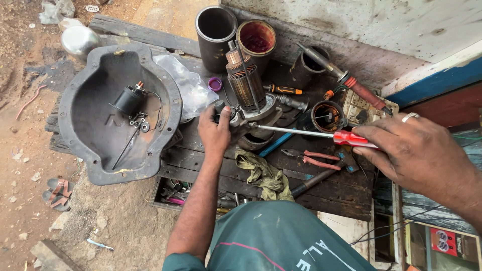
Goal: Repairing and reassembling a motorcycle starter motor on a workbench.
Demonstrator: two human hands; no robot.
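My left hand [215,131] grips the lower end of a motor armature [245,85], a copper-wound rotor standing upright on its metal end plate [258,116]. In my right hand [401,148] is a red-handled screwdriver [346,138]. Its long shaft runs left and the tip touches the end plate beside my left hand. The armature's shaft points up toward two dark cylinders.
A large dark metal pan [100,150] at left holds a small black motor [129,99], screws and a rod. On the wooden bench [331,193] lie red-handled pliers [311,158], a green rag [263,175], an orange screwdriver [283,90], a coil housing [327,116] and two cylinders [216,35] [256,39].
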